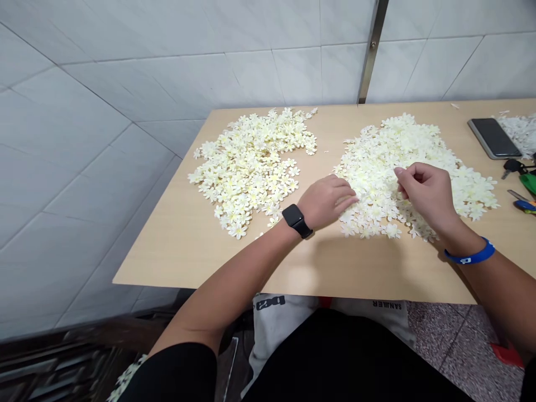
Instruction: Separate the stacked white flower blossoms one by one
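Left hand (326, 201) lies open against a heap of artificial blossoms (402, 151), right hand (427, 192) pinched above, perhaps on one, the counter's front edge (335, 296) well apart.

Camera: worn on the person's head, facing forward and down.
Distance: close above the tabletop (355, 268).
Framing: left hand (326, 201) and right hand (427, 192) central, tiled wall (125, 139) beyond.

A narrow strip of desk (325, 134) is running between the left flower pile (251, 167) at 11 o'clock and the right flower pile (402, 148) at 1 o'clock. More desk is stretching toward 6 o'clock below the left hand (326, 201) and right hand (427, 192). A tiled wall (104, 167) is blocking 9 o'clock, and a phone (494, 138) is lying in the way at 2 o'clock.
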Tool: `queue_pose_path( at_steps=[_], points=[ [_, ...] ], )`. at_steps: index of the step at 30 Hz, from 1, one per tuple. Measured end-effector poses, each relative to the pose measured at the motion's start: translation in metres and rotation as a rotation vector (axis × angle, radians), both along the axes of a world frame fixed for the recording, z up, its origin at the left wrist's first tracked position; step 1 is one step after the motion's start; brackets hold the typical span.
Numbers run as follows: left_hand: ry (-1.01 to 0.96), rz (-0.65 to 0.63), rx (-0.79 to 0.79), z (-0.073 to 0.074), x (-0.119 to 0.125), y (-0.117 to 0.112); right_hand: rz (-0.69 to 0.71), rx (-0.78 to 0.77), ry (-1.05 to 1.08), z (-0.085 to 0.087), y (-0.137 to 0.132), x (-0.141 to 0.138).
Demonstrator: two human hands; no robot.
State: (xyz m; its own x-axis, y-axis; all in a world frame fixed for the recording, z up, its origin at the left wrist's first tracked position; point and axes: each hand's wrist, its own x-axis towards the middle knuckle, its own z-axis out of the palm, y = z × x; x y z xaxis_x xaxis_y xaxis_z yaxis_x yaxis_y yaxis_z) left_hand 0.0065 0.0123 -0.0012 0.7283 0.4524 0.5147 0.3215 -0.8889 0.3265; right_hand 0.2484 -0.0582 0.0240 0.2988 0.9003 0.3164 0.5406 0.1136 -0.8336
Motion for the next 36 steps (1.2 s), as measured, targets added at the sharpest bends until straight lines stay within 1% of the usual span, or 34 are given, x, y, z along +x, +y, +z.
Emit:
queue_pose_path(
  at_steps=[3, 5, 7, 9, 11, 14, 17, 23, 25, 26, 28, 30, 33, 36],
  points=[
    [-0.086, 0.232, 0.001, 0.000, -0.009, 0.010, 0.013, 0.095, -0.048, -0.001, -0.001, 0.000],
    [-0.081, 0.407, 0.031, 0.000, -0.020, 0.021, 0.045, 0.126, -0.065, -0.002, -0.003, -0.003],
    [-0.006, 0.553, 0.027, -0.001, -0.031, 0.032, 0.066, 0.136, -0.085, -0.002, -0.004, -0.006],
    [0.150, 0.661, -0.049, -0.005, -0.041, 0.043, 0.073, 0.141, -0.095, -0.003, -0.005, -0.008],
    [0.262, 0.679, -0.133, -0.010, -0.047, 0.053, 0.073, 0.141, -0.097, -0.004, -0.005, -0.009],
    [0.201, 0.681, -0.183, -0.013, -0.051, 0.063, 0.077, 0.141, -0.093, -0.006, -0.003, -0.007],
    [0.159, 0.678, -0.178, -0.014, -0.050, 0.066, 0.087, 0.142, -0.094, -0.009, -0.002, -0.006],
    [0.049, 0.710, -0.106, -0.012, -0.046, 0.064, 0.084, 0.144, -0.079, -0.009, -0.001, -0.006],
    [-0.043, 0.680, -0.087, -0.010, -0.045, 0.061, 0.079, 0.154, -0.085, -0.009, -0.001, -0.007],
    [-0.099, 0.643, -0.074, -0.008, -0.043, 0.059, 0.076, 0.159, -0.087, -0.009, -0.001, -0.007],
    [-0.193, 0.521, -0.038, -0.003, -0.039, 0.051, 0.086, 0.162, -0.084, -0.008, -0.003, -0.009],
    [-0.238, 0.360, 0.036, 0.002, -0.031, 0.039, 0.128, 0.151, -0.075, -0.008, -0.005, -0.014],
    [-0.281, 0.128, 0.119, 0.008, -0.017, 0.018, 0.271, 0.061, -0.013, -0.006, -0.009, -0.024],
    [-0.330, -0.053, 0.149, 0.007, -0.003, -0.002, 0.439, -0.080, 0.183, -0.007, -0.011, -0.034]
  ],
)
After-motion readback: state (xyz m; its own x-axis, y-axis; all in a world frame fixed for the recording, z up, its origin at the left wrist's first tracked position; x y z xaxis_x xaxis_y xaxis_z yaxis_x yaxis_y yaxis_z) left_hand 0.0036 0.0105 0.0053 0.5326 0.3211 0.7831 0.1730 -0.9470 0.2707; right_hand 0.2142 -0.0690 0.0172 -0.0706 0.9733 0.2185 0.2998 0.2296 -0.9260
